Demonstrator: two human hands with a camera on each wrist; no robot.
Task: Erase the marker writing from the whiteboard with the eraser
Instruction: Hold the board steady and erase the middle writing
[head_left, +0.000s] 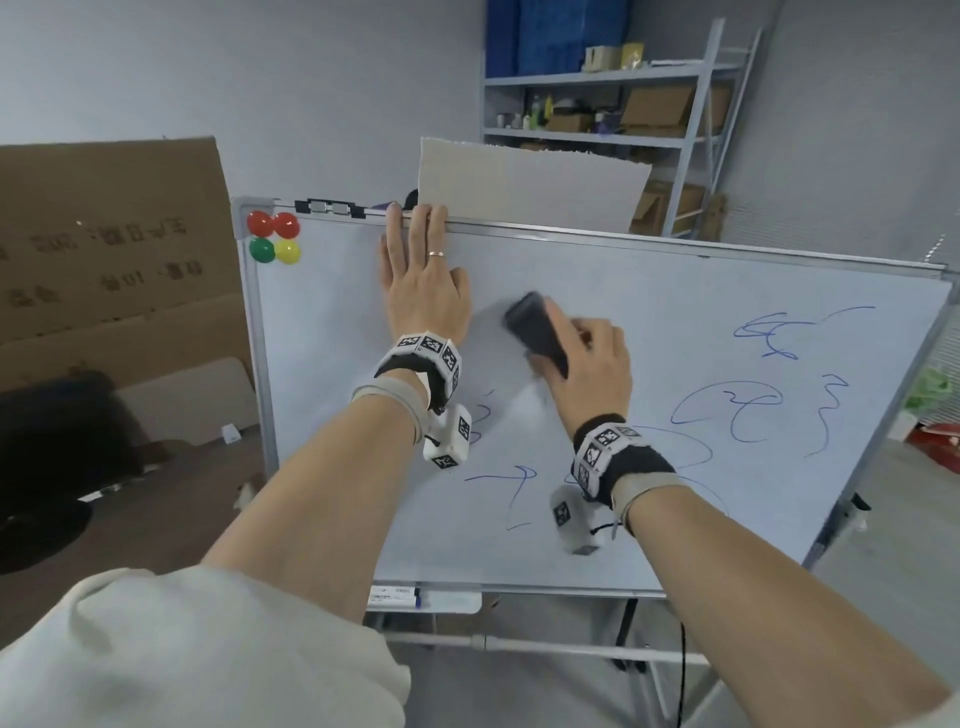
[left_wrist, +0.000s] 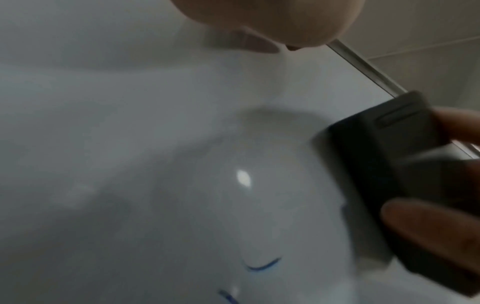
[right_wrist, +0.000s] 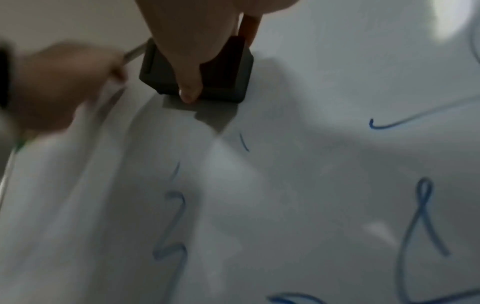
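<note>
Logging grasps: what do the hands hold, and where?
Right hand grips the black eraser by its long sides. Left hand holds nothing, flat on the whiteboard.

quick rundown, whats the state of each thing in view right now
left hand: flat on the board, fingertips at its top edge
right hand: grips the eraser
black rectangular eraser: pressed on the board, motion-blurred
white framed whiteboard: tilted on its stand, upper left area shows no writing
blue marker writing: still there at centre, right and below
round coloured magnets: stuck in the top left corner
marker pen: lying in the tray
</note>
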